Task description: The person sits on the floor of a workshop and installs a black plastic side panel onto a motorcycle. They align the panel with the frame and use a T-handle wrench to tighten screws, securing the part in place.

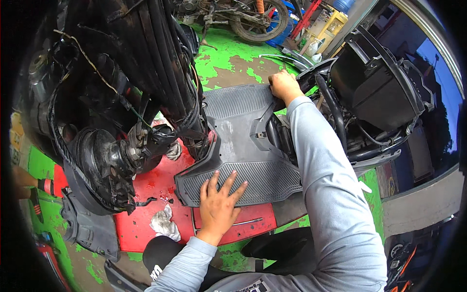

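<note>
A dark grey scooter floorboard panel (233,138) with ribbed foot areas lies across the frame of a partly stripped scooter. My left hand (219,204) rests on the near ribbed area, its fingers spread and pressing flat. At the far right corner of the panel, my right hand (285,86) has its fingers curled down over the edge; its fingertips are hidden. The scooter's exposed front column (165,63), with bundled black cables, rises just left of the panel. To the right sits the black underseat box (377,82) above the frame tubes (333,114).
Beneath the scooter is a red work platform (141,224), with a crumpled white rag (165,223) and a thin metal rod (248,222) on it. A loose grey plastic panel (90,226) stands at the left. Farther back is a motorcycle wheel (258,22) on the green floor.
</note>
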`<state>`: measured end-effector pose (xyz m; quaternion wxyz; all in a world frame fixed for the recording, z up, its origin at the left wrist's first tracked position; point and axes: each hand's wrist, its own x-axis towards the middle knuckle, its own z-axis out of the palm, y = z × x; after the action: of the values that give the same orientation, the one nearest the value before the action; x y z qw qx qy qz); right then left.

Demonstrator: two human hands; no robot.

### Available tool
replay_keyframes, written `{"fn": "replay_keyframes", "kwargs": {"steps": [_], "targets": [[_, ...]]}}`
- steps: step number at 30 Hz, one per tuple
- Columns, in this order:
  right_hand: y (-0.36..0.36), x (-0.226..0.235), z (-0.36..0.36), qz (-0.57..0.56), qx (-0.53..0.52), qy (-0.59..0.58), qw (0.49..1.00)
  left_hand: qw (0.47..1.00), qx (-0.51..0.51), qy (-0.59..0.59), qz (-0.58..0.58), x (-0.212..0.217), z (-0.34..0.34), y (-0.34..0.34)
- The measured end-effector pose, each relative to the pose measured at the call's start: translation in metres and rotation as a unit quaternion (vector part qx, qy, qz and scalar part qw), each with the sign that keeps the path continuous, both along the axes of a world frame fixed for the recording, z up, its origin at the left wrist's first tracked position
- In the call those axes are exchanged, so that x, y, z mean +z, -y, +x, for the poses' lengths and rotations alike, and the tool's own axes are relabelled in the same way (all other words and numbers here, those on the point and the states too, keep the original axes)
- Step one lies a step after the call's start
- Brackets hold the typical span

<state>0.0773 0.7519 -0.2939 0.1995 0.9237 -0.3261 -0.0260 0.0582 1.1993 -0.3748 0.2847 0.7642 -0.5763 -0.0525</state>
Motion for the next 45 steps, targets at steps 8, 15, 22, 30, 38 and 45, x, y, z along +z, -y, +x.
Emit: {"fn": "replay_keyframes", "kwargs": {"steps": [8,15,22,30,38,45], "targets": [[-0.010,0.012,0.005,0.024,-0.047,-0.045,0.998,1.000,0.004,-0.001,0.001,0.001,0.001,0.000],[-0.009,0.009,0.005,-0.002,-0.055,-0.035,0.998,1.000,0.004,0.000,-0.010,0.001,0.000,0.001],[-0.010,0.003,0.004,-0.024,-0.035,-0.049,0.998,1.000,0.004,0.001,-0.015,-0.001,-0.001,0.001],[-0.009,0.001,-0.003,-0.015,-0.019,-0.008,1.000,1.000,0.001,0.000,-0.020,-0.002,-0.001,0.001],[-0.004,0.004,-0.001,-0.009,-0.034,-0.020,0.999,1.000,-0.002,0.004,-0.008,-0.001,0.000,0.000],[-0.005,-0.004,0.005,-0.035,-0.033,-0.001,0.999,1.000,-0.004,0.014,-0.001,-0.001,0.002,-0.002]]}}
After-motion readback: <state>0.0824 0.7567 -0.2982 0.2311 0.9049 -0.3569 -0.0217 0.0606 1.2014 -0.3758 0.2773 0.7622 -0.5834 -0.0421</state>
